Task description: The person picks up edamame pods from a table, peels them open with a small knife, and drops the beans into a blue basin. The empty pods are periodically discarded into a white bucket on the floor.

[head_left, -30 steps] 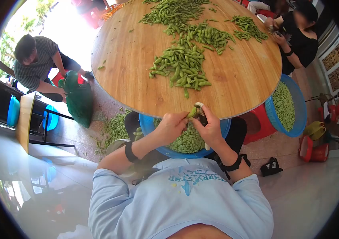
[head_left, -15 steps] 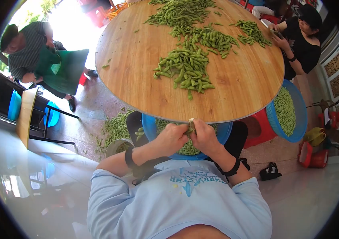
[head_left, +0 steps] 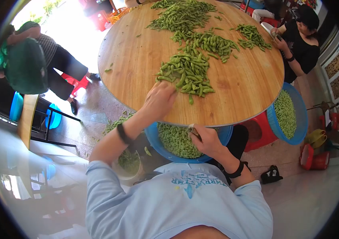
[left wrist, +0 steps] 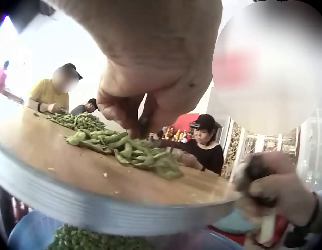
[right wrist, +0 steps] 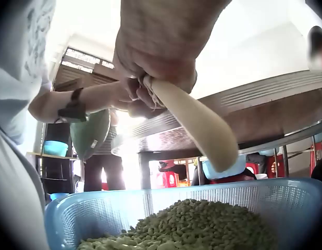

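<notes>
My left hand (head_left: 160, 99) reaches over the table to the near edge of a pile of green soybean pods (head_left: 187, 71). In the left wrist view its bent fingers (left wrist: 116, 112) point down, tips right at the pods; I cannot tell whether they pinch one. My right hand (head_left: 209, 141) grips a tool with a pale, rounded handle (right wrist: 200, 125), string wound near the grip. A dark part of it shows by the thumb in the left wrist view. Below the hands, a blue basket (right wrist: 119, 200) holds shelled green beans (head_left: 177, 139).
The round wooden table (head_left: 133, 75) bears more pods at the back and right. A pale bucket (head_left: 141, 169) and scattered pods (head_left: 115, 123) are at lower left. Another blue basin (head_left: 301, 123) of beans stands right, by a red stool (head_left: 259, 133). Other people sit or stand around.
My left hand has left the right hand and moved forward and left to the pod pile. The right hand stays over the basket with its tool. At left, a person has lifted a green sack.
</notes>
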Demonstrator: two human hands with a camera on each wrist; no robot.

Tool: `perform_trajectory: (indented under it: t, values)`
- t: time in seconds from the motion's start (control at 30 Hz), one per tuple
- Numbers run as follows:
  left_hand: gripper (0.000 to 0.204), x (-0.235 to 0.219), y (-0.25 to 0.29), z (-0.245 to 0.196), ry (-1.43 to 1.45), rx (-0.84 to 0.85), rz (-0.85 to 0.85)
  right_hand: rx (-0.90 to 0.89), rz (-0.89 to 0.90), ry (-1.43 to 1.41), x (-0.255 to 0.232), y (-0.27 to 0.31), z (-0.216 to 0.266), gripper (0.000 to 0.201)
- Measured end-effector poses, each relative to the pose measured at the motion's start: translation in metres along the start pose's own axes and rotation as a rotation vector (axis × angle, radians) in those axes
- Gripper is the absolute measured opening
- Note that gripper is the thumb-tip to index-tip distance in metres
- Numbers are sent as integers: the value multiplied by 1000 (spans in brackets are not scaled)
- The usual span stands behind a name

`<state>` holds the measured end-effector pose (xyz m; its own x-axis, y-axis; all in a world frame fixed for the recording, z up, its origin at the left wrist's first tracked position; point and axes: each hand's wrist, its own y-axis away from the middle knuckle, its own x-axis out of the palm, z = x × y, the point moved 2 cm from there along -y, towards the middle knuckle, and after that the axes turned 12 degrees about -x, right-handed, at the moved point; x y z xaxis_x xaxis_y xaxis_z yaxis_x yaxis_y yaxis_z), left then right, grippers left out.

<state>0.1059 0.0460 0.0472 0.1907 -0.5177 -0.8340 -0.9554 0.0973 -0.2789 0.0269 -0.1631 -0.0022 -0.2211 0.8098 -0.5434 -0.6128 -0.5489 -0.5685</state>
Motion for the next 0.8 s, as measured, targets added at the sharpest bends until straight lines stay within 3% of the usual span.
perform_trajectory:
  t: [0.07,0.17,0.23,0.3,0.4,0.47,0.57,0.8]
  values:
    - [19,29,-34,9,-61,-53,-122,48,-11,-61,-5,-2,-1,25]
    - [21,49,-55,15,-74,-171,-54,93,-47,-151,-15,-2,-5,28]
    - [22,47,-54,18,-48,-146,-87,86,-76,-177,-18,-4,-4,31]
    - [23,41,-49,19,-26,-114,-110,448,-216,-667,-17,-4,-8,34]
    - [22,16,-26,2,3,-29,-129,513,-288,-858,-20,-16,-8,36]
    - [19,11,-8,-11,805,-464,402,535,-312,-979,-18,-24,-12,35]
    - [17,7,21,-29,985,-575,576,566,-317,-1201,-11,-28,-14,35]
    - [15,20,37,-27,1101,-553,508,590,-327,-1418,-4,-25,-7,33]
